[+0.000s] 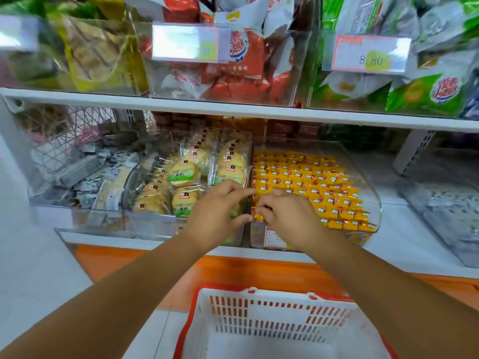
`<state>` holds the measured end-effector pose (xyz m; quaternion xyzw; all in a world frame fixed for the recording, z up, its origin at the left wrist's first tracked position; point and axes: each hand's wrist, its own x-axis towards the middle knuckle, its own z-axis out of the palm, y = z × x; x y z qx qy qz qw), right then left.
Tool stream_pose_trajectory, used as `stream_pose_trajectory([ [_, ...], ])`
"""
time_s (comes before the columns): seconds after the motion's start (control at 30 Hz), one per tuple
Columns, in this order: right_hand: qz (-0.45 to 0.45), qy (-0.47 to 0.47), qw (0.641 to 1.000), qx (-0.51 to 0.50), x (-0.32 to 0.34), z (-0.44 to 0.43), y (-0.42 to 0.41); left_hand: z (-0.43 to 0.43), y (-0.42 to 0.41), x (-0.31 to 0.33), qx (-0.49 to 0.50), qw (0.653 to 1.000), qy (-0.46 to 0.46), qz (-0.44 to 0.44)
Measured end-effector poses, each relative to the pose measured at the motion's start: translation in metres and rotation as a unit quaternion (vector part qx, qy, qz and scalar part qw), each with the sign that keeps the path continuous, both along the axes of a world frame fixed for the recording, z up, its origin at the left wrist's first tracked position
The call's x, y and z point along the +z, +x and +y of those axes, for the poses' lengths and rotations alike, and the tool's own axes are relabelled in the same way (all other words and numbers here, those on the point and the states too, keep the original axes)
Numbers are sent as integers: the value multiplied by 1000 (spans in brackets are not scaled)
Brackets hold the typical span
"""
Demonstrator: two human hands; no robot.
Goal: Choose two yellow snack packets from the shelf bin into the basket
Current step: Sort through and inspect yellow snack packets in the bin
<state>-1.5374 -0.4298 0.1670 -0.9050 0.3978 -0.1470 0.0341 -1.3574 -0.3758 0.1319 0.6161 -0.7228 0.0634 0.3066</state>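
Basket nearest, under both wrists, nothing visible inside; placed for short drop. Right hand: fingers curled, pinching yellow packet at front-left corner of shelf bin. Left hand: fingers spread, mostly straight, gripping nothing, likely steadying. Remaining packets in tight rows behind.

basket: cut off at bottom edge | upper-left bin: blurred | yellow packet under right hand: mostly hidden
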Motion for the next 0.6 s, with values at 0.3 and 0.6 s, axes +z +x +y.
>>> stream_pose_trajectory([
  [0.3, -291, 4, 957, -18, 17, 23, -20, 12, -15, 15, -6, 993, 57, 100],
  [0.6, -531, 403, 745, 8, 39, 66, -73, 77, -60, 52, -92, 913, 171, 358],
])
